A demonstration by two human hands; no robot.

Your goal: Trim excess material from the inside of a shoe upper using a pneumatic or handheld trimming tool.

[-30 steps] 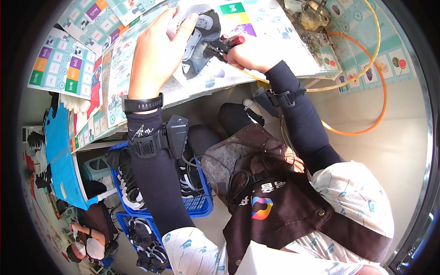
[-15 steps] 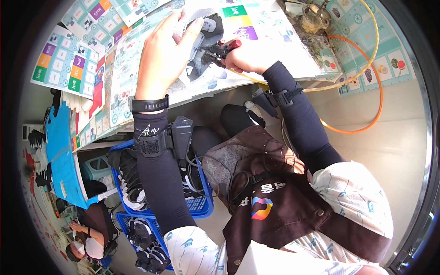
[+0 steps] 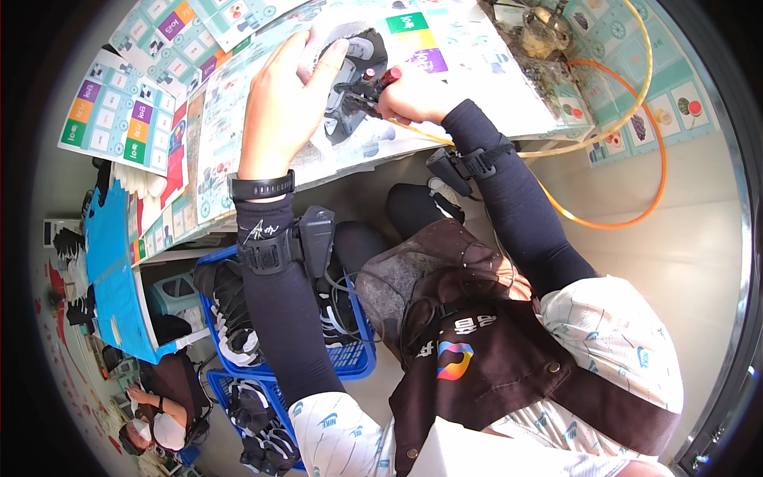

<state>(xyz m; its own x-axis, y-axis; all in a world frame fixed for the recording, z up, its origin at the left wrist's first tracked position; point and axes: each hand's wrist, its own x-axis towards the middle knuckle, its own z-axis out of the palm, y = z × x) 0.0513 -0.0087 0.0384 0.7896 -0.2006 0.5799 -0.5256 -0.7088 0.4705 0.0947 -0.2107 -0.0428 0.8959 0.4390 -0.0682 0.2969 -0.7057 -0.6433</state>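
On the paper-covered worktable (image 3: 493,87), my left hand (image 3: 280,103) curves round a grey and black shoe (image 3: 340,127), thumb across its near side. Part of the shoe lies hidden behind that hand. Closed round a small dark spray gun with red knobs (image 3: 389,77) is my right hand (image 3: 417,95). The gun's front end points left at the shoe, very close to it; I cannot tell whether they touch. A thin yellow hose (image 3: 425,133) runs from below my right hand toward the right.
A stained metal pot (image 3: 547,33) stands at the far right of the table. An orange hose (image 3: 660,175) loops off its right side. Blue baskets (image 3: 354,362) of black and white shoes stand below. Another person (image 3: 171,405) sits at the lower left.
My right hand and the spray gun have shifted slightly left, and the gun has turned so both red knobs show. My left hand still holds the shoe in nearly the same place.
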